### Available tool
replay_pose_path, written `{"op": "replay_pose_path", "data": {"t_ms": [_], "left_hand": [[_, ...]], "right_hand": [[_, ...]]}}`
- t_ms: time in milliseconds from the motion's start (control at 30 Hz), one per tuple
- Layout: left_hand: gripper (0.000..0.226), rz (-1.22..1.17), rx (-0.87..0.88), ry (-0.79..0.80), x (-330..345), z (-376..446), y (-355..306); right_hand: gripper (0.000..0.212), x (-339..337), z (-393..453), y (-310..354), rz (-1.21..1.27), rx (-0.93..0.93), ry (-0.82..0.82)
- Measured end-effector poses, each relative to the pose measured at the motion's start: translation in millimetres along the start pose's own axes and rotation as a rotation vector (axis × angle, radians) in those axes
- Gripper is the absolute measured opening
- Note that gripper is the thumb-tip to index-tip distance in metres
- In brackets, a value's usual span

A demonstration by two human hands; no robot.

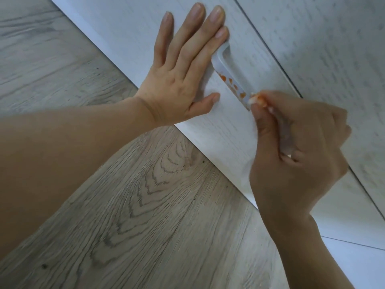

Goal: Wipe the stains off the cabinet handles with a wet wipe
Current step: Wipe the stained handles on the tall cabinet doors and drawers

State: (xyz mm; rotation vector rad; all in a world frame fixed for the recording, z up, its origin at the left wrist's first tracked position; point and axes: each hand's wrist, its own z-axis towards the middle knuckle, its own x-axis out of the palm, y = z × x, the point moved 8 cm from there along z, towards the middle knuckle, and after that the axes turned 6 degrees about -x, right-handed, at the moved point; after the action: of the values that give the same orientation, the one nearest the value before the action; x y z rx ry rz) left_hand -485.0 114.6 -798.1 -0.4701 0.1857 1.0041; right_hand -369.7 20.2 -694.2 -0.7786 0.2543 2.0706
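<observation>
- We saw a white cabinet handle (229, 77) mounted on a pale, wood-grained cabinet door (129, 24), running at a slant from upper left to lower right.
- Orange stains (230, 82) dotted the middle and lower stretch of the handle; its upper end looked clean.
- Our left hand (183, 74) lay flat against the door just left of the handle, fingers released and spread, holding nothing, with the fingertips reaching past the handle's upper end and the index finger alongside it.
- Our right hand (295, 151) was at the handle's lower end, fingers clenched around a bunched wet wipe (257, 100).
- The wipe's exposed tip, tinged orange, was pressed against the lower end of the handle, pinched between thumb and forefinger.
- A second door panel (333, 49) stood to the right of the handle, parted from the first by a thin dark seam.
- Grey wood-grain flooring (145, 205) spread out left of and below the handle, under both forearms.
</observation>
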Motion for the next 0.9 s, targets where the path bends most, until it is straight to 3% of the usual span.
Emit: {"op": "replay_pose_path", "data": {"t_ms": [167,400,900], "left_hand": [[0.067,0.022,0.016,-0.009,0.3,0.2,0.5],[0.067,0.021,0.025,0.006,-0.9,0.7,1.0],[0.066,0.032,0.022,0.005,-0.6,0.8,1.2]], "right_hand": [[0.018,11.4,1.7,-3.9,-0.028,-0.035,0.079],[0.025,9.4,-9.7,-7.4,-0.095,-0.227,0.281],[0.014,11.9,2.4,1.6,-0.073,-0.208,0.124]]}}
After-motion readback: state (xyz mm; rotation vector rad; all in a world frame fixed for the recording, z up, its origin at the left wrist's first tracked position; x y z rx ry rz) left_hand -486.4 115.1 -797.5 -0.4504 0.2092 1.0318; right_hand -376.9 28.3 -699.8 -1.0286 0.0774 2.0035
